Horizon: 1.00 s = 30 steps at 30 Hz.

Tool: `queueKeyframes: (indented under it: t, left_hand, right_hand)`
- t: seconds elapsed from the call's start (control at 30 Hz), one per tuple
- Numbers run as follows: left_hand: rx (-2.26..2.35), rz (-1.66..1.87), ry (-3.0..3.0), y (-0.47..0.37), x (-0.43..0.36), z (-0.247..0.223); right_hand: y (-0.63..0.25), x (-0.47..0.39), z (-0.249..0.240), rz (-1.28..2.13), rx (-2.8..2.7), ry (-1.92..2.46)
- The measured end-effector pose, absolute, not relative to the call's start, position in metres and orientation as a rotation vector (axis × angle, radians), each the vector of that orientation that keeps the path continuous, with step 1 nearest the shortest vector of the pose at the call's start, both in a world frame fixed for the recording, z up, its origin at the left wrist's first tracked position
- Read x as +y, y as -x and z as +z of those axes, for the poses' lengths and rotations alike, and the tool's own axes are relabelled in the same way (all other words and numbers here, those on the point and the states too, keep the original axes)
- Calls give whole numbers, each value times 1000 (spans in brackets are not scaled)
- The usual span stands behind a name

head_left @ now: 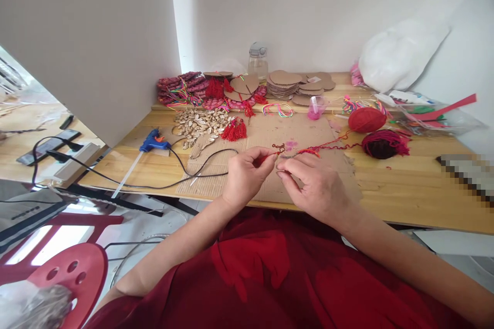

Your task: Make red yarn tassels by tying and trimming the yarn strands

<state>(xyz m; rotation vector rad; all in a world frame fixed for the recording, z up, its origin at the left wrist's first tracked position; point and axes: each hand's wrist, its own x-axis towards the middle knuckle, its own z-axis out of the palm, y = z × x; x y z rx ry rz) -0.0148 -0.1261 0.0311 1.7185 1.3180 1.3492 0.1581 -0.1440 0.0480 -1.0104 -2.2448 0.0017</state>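
Note:
My left hand [247,175] is closed, pinching a small piece of red yarn [266,158] between thumb and fingertips. Close beside it, my right hand [314,180] is closed around a thin grey tool that looks like a crochet hook [288,156]; much of it is hidden by the fingers. Red yarn strands [328,145] trail from the hands to the right, towards a red yarn ball [366,120] and a dark magenta yarn ball [384,144]. A curly brown strand [278,147] shows just beyond the fingertips, above the cardboard sheet [254,136].
A blue glue gun [153,141] with a black cord lies left of a pile of shells [200,123]. Red tassels [234,129], cardboard discs [283,84], a lidded bottle [258,60] and a pink cup [315,108] stand behind. A power strip [75,162] is at far left.

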Motion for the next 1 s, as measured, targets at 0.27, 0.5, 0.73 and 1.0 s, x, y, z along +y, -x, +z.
queueKeyframes:
  t: [0.27, 0.5, 0.73, 1.0]
  left_hand:
    - [1219, 1228, -2227, 19, -137, 37]
    - [1042, 1143, -2173, 23, -145, 37]
    - [973, 1220, -2015, 22, -152, 39]
    - [1080, 1395, -1784, 21, -153, 41]
  right_hand:
    - [-170, -133, 72, -30, -2383, 877]
    - [-179, -121, 81, 413, -2251, 938]
    - [-180, -112, 60, 1151, -1848, 900]
    - [-162, -138, 40, 1939, -1044, 853]
